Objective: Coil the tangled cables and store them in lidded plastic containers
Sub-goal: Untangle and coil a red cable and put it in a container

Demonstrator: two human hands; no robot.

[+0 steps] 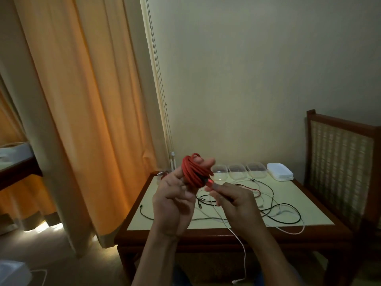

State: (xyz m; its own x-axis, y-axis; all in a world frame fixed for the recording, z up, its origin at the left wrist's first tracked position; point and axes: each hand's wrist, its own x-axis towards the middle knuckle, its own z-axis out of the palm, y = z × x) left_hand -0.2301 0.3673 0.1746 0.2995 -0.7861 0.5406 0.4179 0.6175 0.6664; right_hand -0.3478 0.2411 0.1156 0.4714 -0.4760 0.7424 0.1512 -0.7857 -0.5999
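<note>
two hands fill the middle of my feed, raised above the near side of a low table (309, 205). the left hand (175, 197) grips a red cable coil (194, 172); the loops go round its curled fingers, and one fingertip sticks out past the top of the bundle. the right hand (237, 203) is just beside it, thumb and forefinger pinching the red plug end (209, 183) of that same cable, right against the lower edge of the coil. so the red cable is in the air between the hands, not on the table.

behind the hands i count three clear containers (237, 171) in a row along the far edge of the table, all without lids. a stack of white lids (280, 172) lies just right of them. on the cream tabletop a tangle of loose cables (278, 205), black, white and a thin red one, sprawls across the middle and right. i cannot follow which strand is which where they cross. one white cable (244, 252) hangs over the front edge towards the floor.

a wooden chair (340, 162) with a woven back stands at the right of the table. an orange curtain (82, 100) hangs at the left, and the wall behind the table is plain and pale. the hands are slightly blurred.
</note>
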